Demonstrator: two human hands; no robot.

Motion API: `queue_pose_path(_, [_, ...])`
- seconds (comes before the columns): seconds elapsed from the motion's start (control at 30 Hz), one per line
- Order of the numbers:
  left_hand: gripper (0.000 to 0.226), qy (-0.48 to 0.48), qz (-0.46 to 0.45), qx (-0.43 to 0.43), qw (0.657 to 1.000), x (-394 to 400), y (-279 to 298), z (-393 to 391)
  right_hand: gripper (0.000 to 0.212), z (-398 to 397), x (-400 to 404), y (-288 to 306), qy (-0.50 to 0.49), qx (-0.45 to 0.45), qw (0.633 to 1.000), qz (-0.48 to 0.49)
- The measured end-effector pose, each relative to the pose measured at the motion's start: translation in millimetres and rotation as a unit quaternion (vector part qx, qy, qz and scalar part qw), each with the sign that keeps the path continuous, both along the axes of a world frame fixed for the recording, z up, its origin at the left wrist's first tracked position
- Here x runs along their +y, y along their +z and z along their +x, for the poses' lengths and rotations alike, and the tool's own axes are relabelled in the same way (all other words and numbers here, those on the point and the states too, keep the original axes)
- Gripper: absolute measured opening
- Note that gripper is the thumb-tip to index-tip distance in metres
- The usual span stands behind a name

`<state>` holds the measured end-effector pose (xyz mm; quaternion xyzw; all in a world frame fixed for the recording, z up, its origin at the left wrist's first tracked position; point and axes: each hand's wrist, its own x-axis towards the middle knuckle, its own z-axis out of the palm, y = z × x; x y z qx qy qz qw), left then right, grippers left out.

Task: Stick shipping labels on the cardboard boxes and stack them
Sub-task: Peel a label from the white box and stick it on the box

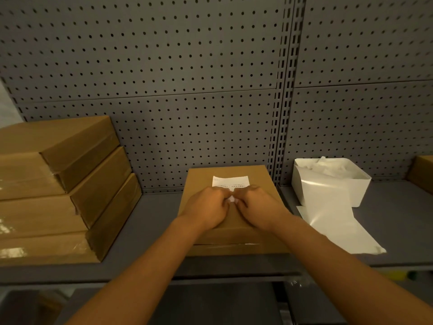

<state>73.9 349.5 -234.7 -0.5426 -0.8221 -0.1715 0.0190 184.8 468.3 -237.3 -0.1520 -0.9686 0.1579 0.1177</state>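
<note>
Grey pegboard (187, 66) backed a grey shelf (159, 221). One cardboard box (236, 233) lay flat mid-shelf, its far end against the back panel. White shipping label (230, 181) sat on the box top toward the far edge, its near part hidden under the hands. Left hand (206, 209) and right hand (256, 208) were both on the box top, almost touching each other, fingers curled; between them a small white bit showed, likely the label's near edge or its backing. Which one, could not tell; both hands seemed to pinch it.

Stack of three boxes (58, 191) stood at the shelf's left end, no labels visible on them. White bin (332, 181) of scraps sat to the right, with a glossy backing sheet (337, 221) hanging from it onto the shelf.

Judgement: label going down. To do it well: keep it square to the box edges, peel the liner low and slow, smooth outward from the stuck far end so no bubbles or creases form, then press the corners.
</note>
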Motion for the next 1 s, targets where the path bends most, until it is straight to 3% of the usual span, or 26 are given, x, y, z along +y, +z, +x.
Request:
queue_pose_path(0.17, [0.033,0.049,-0.007,0.062,0.997,-13,1,-11,0.037,15,9,-1,-0.056,-0.017,0.996,0.064])
queue_pose_path(0.33, [0.034,-0.037,0.018,0.024,0.999,-14,-3,6,0.036,8,-9,-9,0.005,0.014,0.998,0.061])
queue_pose_path(0.57, [0.036,0.037,0.000,0.054,0.998,-30,2,-8,0.037,34,4,-2,-0.073,0.004,0.995,0.065])
queue_pose_path(0.77, [0.035,0.014,0.020,0.046,0.999,-29,2,4,0.034,17,-15,-3,-0.034,-0.001,0.998,0.059])
queue_pose_path(1.0, [0.032,0.080,0.000,0.082,0.993,-35,13,-10,0.032,38,13,0,-0.128,0.036,0.989,0.060])
